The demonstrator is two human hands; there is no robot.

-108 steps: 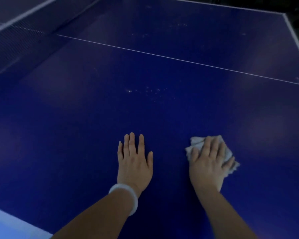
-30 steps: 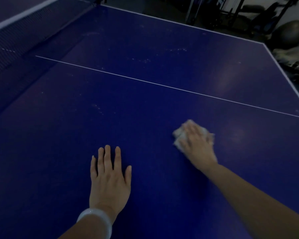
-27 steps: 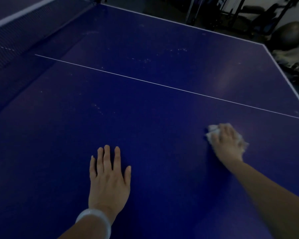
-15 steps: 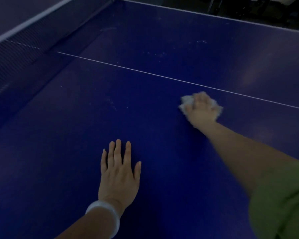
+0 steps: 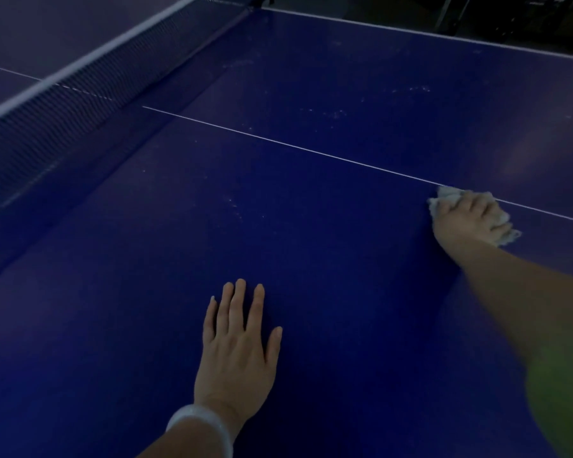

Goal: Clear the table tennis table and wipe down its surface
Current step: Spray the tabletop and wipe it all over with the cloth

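Cloth (image 5: 444,196) sits bunched under our right hand (image 5: 467,219), fingers curled over it at the white centre line (image 5: 278,140); left hand (image 5: 235,352) flat, fingers straight, bracing on the table (image 5: 328,259). We should press evenly and overlap strokes toward those pale specks (image 5: 239,206).

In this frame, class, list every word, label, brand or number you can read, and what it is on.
None: no readable text on the table, net, cloth or bracelet. The table carries only plain white lines.
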